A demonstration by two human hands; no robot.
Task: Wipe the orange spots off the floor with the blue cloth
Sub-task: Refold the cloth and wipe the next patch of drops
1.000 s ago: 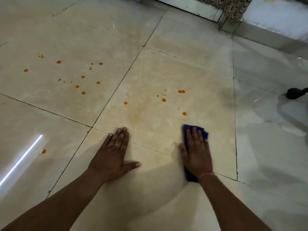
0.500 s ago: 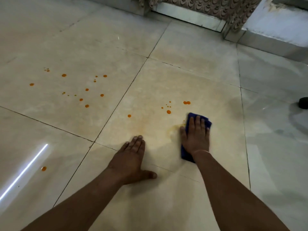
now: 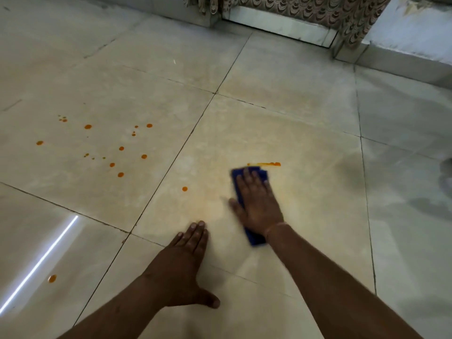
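Observation:
My right hand (image 3: 258,201) lies flat on the folded blue cloth (image 3: 236,176), pressing it to the beige tiled floor; most of the cloth is hidden under the palm. Just beyond the cloth's far edge runs a smeared orange streak (image 3: 265,164). A single orange spot (image 3: 185,189) sits left of the cloth. A cluster of several orange spots (image 3: 119,152) covers the tile further left, and one more spot (image 3: 52,278) lies near the bottom left. My left hand (image 3: 182,263) rests palm down on the floor, fingers together, holding nothing.
A patterned curtain (image 3: 305,8) hangs over a white threshold (image 3: 278,28) at the back. A raised grey ledge (image 3: 403,57) stands at the back right. A bright light streak (image 3: 39,263) reflects on the floor at the lower left.
My right hand pushed the cloth forward and leftwards over the spots near it, smearing them into an orange streak. The view moved forward; the left hand stayed planted.

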